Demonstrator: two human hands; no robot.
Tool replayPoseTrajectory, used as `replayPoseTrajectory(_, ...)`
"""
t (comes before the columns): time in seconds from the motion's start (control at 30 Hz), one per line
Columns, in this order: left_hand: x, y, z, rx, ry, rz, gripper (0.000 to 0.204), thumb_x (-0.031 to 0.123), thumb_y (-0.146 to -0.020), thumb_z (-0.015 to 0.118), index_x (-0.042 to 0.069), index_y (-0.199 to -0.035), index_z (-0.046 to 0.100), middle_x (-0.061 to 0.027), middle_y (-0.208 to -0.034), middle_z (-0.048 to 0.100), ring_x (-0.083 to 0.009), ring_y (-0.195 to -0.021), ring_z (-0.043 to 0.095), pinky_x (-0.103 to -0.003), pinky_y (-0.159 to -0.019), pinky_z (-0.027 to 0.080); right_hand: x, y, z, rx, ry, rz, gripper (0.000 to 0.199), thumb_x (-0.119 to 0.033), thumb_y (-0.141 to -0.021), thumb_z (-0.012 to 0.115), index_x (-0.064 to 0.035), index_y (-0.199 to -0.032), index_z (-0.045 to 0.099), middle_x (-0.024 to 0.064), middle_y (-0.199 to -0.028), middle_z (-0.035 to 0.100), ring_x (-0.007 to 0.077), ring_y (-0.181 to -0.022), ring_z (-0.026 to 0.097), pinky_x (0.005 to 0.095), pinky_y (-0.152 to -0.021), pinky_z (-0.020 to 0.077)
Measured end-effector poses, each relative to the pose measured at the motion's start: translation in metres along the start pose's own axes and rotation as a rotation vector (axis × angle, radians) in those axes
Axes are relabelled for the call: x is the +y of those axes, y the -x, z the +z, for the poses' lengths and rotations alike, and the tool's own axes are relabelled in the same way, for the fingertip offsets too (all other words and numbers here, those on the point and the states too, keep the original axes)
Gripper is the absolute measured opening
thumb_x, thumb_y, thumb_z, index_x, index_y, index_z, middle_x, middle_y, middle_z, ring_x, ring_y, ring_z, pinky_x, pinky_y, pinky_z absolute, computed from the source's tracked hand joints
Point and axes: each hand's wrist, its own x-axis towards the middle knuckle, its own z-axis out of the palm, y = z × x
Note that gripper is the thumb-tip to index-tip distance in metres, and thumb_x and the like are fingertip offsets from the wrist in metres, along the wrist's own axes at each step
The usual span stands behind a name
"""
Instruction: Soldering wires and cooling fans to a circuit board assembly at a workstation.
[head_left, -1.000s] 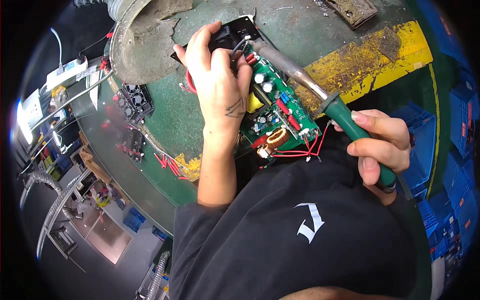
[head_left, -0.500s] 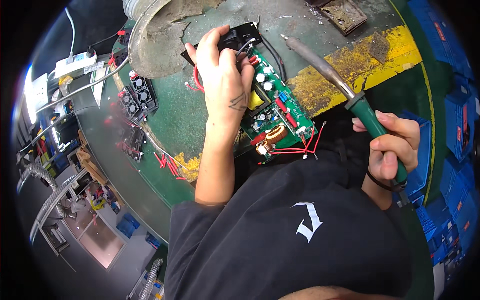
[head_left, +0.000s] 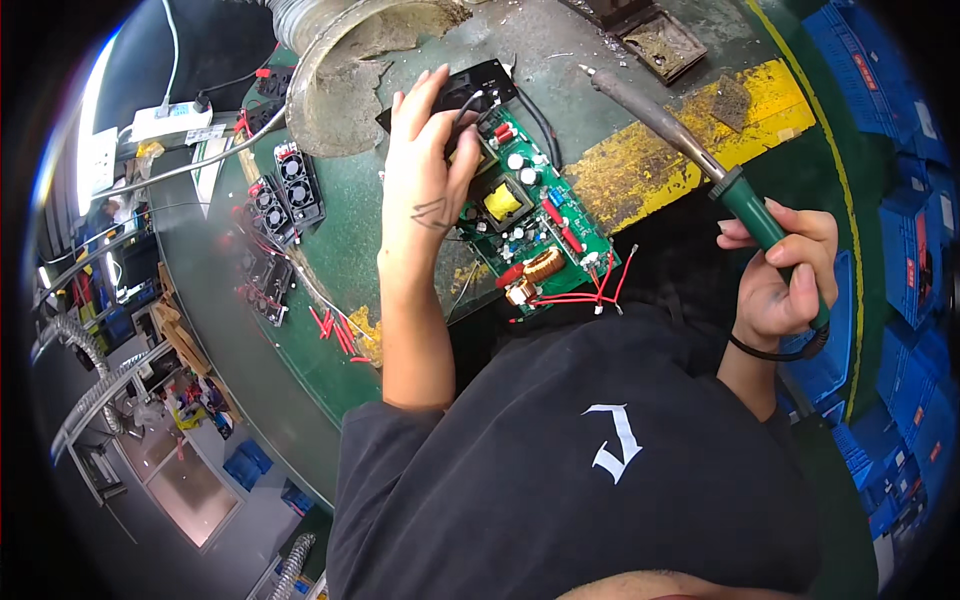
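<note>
Back from the circuit board (head_left: 535, 205) had swung the soldering iron (head_left: 690, 150): its tip, close to a wire at the board's upper end a second earlier, now hung apart from it, right of upper centre in the frame. The right hand (head_left: 790, 275) had its fingers wrapped around the green handle. To my eye, doing this well meant keeping the board steady, bringing the tip in cleanly and sparing the black cables (head_left: 545, 125) and the left hand (head_left: 425, 185) its heat. The board lay slantwise at upper centre, just right of that left hand, whose fingers spread over its upper-left edge and the black panel (head_left: 488, 80); whether they pinched anything, I couldn't tell. Red wires (head_left: 580, 297) trailed from the board's lower end.
</note>
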Motion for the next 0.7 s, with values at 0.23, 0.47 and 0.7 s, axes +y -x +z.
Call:
replayPoseTrajectory(0.23,-0.002,0.001,0.001,0.001,-0.026,0.035,0.019,0.009,-0.084,0.074,0.001,-0.100,0.069,-0.0205,-0.143,0.055,-0.0403,-0.135,0.050,-0.058,-0.120,0.029,0.000,-0.002,-0.001,0.088,-0.113,0.102,0.031,-0.023,-0.096,0.037,0.0011,-0.084,0.053,0.0253,-0.110,0.057,0.0389,-0.069,0.071,0.0435,-0.057,0.0648)
replayPoseTrajectory(0.47,0.005,0.002,0.014,0.089,-0.060,-0.005,0.015,0.006,-0.081,0.074,0.003,-0.095,0.068,-0.0191,-0.141,0.057,-0.0391,-0.133,0.052,-0.058,-0.118,0.031,0.002,0.002,0.000,0.077,-0.114,0.137,0.031,-0.021,-0.096,0.037,0.0017,-0.084,0.053,0.0244,-0.109,0.057,0.0383,-0.069,0.071,0.0432,-0.058,0.0646)
replayPoseTrajectory(0.7,0.003,-0.003,0.020,0.079,-0.162,0.062,0.016,0.005,-0.079,0.074,0.004,-0.093,0.067,-0.0175,-0.145,0.056,-0.0388,-0.130,0.048,-0.049,-0.111,0.037,0.004,0.002,0.003,0.059,-0.107,0.160,0.031,-0.022,-0.096,0.037,0.0015,-0.084,0.054,0.0242,-0.109,0.058,0.0383,-0.069,0.071,0.0435,-0.058,0.0648)
